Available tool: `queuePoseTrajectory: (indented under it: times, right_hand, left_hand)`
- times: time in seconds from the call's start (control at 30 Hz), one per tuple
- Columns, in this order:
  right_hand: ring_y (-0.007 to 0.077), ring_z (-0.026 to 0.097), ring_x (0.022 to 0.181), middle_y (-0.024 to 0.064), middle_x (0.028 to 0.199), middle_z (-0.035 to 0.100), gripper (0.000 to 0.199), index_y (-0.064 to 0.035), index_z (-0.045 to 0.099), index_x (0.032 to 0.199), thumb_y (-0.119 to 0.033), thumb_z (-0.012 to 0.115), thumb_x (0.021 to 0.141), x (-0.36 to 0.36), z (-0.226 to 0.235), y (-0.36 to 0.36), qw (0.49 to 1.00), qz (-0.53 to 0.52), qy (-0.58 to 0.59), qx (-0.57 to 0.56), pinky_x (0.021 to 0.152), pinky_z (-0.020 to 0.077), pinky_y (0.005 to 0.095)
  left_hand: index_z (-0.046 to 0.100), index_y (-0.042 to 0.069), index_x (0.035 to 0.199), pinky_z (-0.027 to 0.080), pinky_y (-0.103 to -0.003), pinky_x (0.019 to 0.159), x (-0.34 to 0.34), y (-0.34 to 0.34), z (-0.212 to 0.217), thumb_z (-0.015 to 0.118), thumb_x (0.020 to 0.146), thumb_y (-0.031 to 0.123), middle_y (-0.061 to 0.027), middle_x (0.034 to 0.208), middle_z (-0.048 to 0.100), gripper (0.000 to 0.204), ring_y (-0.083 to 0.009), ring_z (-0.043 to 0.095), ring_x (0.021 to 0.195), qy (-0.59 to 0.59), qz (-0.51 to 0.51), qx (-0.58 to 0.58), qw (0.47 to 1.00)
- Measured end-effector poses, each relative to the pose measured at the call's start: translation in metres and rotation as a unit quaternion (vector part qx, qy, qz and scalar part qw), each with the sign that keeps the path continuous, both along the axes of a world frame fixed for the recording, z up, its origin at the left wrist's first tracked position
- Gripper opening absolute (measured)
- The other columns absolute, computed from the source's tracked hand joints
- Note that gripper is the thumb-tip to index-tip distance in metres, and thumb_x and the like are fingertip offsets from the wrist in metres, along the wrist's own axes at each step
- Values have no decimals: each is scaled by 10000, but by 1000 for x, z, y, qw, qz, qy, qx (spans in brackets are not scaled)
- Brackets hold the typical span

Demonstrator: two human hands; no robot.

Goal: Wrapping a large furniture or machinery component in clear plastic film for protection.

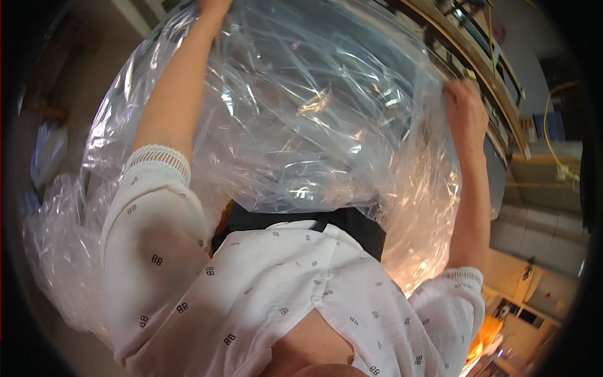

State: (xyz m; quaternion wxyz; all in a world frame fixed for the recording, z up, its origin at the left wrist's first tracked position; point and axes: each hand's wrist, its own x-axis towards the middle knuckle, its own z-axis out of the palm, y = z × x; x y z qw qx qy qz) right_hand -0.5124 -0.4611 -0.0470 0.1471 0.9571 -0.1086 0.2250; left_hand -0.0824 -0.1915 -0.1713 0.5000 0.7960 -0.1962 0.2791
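A large sheet of clear, crinkled plastic film point(314, 119) spreads in front of me between my raised arms. My left hand point(215, 6) reaches to the far side at the top edge of the picture, over the film; its fingers are cut off by the edge. On the right, my right hand point(466, 107) is closed at the film's right border, its fingers curled around the film's edge. Below the hands the film hangs down in folds toward my waist, and more of it bunches up at the lower left.
A wooden frame point(496, 94) with slats stands just past my right hand. Farther right are a yellow cord point(548, 122), a blue box point(549, 127) and a tiled wall point(543, 229). Something bright orange point(485, 339) shows at the lower right.
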Motion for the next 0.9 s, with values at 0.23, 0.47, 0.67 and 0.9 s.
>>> queuePoseTrajectory:
  times: [0.23, 0.47, 0.67, 0.9]
  right_hand:
    - [270, 478, 1021, 70, 1101, 511, 534, -133, 491, 1160, -33, 634, 656, -37, -45, 119, 977, 11, -156, 148, 857, 378, 392]
    - [311, 566, 920, 141, 1086, 558, 519, -119, 626, 990, 63, 482, 526, -279, -89, 61, 927, -337, -158, -46, 772, 458, 372]
    - [290, 516, 1000, 116, 1024, 565, 302, -107, 586, 1000, -68, 625, 703, -471, -40, 117, 759, -633, -144, -40, 828, 419, 378]
    - [172, 542, 947, 52, 1016, 571, 376, -47, 516, 1106, -267, 594, 811, -651, 82, 73, 767, -538, -230, 264, 820, 434, 314]
  left_hand:
    - [667, 102, 990, 446, -262, 773, 33, 21, 8, 654, 773, 381, -43, 918, 656, 353, -133, 591, 854, 80, -27, 65, 994]
    - [684, 105, 932, 445, -297, 770, 29, 0, 5, 656, 745, 410, -83, 911, 656, 359, -199, 603, 858, 76, -51, 118, 989]
    - [678, 78, 922, 440, -309, 773, 25, 6, 9, 635, 764, 380, -106, 914, 653, 344, -228, 604, 851, 39, -59, 189, 979]
    - [660, 65, 936, 429, -328, 790, 62, 7, -5, 607, 780, 401, -113, 943, 642, 374, -263, 592, 892, 13, -57, 191, 980]
